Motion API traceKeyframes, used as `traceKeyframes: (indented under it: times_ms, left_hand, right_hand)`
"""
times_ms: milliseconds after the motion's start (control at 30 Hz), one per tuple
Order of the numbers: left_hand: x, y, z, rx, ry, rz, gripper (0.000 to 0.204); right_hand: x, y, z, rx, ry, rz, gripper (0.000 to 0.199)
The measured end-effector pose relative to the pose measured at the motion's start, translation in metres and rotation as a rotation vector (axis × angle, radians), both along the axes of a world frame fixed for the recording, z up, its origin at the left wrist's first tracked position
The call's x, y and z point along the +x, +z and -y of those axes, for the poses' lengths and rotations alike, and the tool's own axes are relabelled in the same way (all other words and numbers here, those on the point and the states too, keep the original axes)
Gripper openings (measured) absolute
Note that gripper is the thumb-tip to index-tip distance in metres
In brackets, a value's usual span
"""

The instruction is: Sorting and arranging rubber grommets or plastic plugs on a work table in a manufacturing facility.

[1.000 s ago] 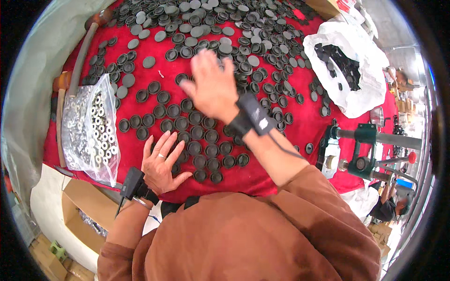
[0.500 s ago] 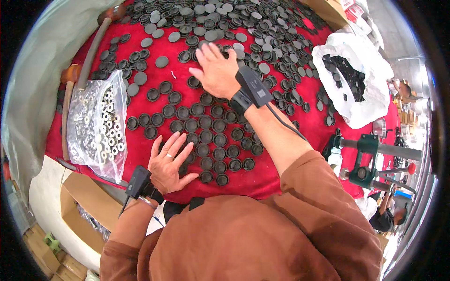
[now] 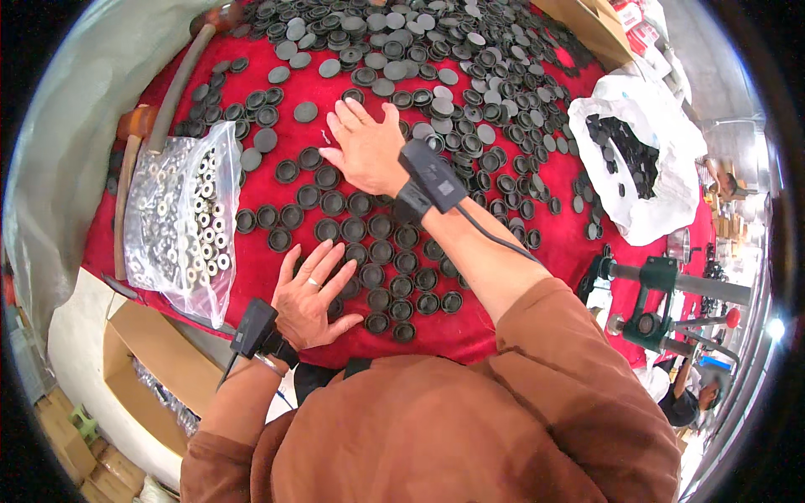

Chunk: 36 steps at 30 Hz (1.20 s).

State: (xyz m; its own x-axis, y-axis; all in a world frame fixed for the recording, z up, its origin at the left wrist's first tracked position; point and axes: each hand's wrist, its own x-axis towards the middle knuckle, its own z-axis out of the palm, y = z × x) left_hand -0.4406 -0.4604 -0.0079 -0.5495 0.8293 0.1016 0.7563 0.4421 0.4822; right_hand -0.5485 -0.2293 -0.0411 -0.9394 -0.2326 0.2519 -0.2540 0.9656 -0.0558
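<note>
Black round caps [image 3: 381, 251] lie hollow side up in loose rows on a red cloth [image 3: 277, 331] before me. My left hand [image 3: 310, 298] rests with fingers spread at the near left of these caps, a ring on one finger. Farther out, my right hand [image 3: 369, 149] is stretched over the cloth, fingers apart, palm down beside several caps; what lies under its palm is hidden. Beyond it spreads a big heap of the same caps [image 3: 402, 42], some showing their flat grey tops. Both wrists carry a black strapped device.
At left stand a clear bag of metal rings [image 3: 205, 222] and two wooden-handled mallets [image 3: 178, 88]. A white sack [image 3: 608, 201] with black pieces lies at right, near a green hand press [image 3: 650, 306]. An open cardboard box [image 3: 159, 348] sits below left; another person [image 3: 683, 402] is far right.
My right hand has drawn back slightly toward me. The view has shifted a little, while my left hand stays spread by the near caps.
</note>
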Motion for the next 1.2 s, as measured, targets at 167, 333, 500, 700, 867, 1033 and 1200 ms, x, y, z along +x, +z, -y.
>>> traceKeyframes:
  times_ms: [167,333,500,700,867,1033,1200]
  left_hand:
    - [-0.001,-0.001,0.001,0.019,-0.005,-0.022,0.075]
    - [-0.001,-0.002,0.001,0.03,-0.012,-0.019,0.075]
    - [0.0,-0.004,0.002,0.035,-0.008,-0.021,0.075]
    - [0.0,-0.003,0.002,0.038,-0.001,-0.015,0.075]
    - [-0.002,-0.003,0.0,0.038,-0.016,-0.01,0.076]
    - [0.0,-0.004,0.003,0.025,-0.003,-0.009,0.076]
    - [-0.001,-0.002,0.001,0.024,-0.008,-0.026,0.075]
  right_hand:
    - [-0.008,0.014,-0.026,-0.038,-0.096,-0.122,0.035]
    - [-0.019,0.014,-0.028,-0.029,-0.127,-0.148,0.019]
    - [-0.025,0.017,-0.024,-0.364,-0.172,-0.183,0.018]
    - [-0.034,0.019,-0.023,-0.584,-0.252,-0.071,0.019]
    - [-0.041,0.018,-0.037,-0.074,-0.195,-0.127,0.014]
    - [-0.006,0.026,-0.027,-0.009,-0.105,-0.022,0.014]
    - [-0.002,0.017,-0.021,-0.127,0.022,-0.283,0.032]
